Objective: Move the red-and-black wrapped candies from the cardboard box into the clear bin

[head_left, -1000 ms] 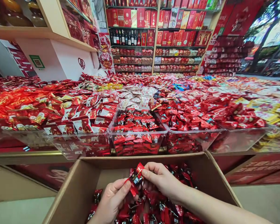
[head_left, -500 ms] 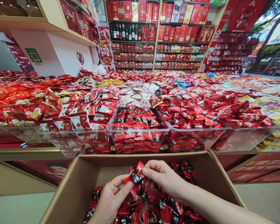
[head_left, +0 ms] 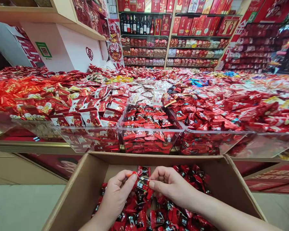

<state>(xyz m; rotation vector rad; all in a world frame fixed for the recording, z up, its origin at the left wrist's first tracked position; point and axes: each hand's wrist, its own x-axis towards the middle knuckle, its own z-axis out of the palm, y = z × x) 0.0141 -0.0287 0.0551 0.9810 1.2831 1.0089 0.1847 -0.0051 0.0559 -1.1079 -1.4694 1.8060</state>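
While left hand (head_left: 121, 189) pinches one end of red-and-black wrapped candy (head_left: 142, 184) between thumb and fingers, right hand (head_left: 165, 185) pinches other end. Candy held over open cardboard box (head_left: 79, 192), above loose pile of similar candies (head_left: 144, 218). Clear bin (head_left: 150, 130) of like candies just beyond box, between other filled bins.

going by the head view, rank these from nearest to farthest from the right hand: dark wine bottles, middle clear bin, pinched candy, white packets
1. Pinched candy: between the right hand and left hand.
2. Middle clear bin: straight ahead, past the cardboard box.
3. White packets: behind that bin.
4. Dark wine bottles: back shelf, left section.
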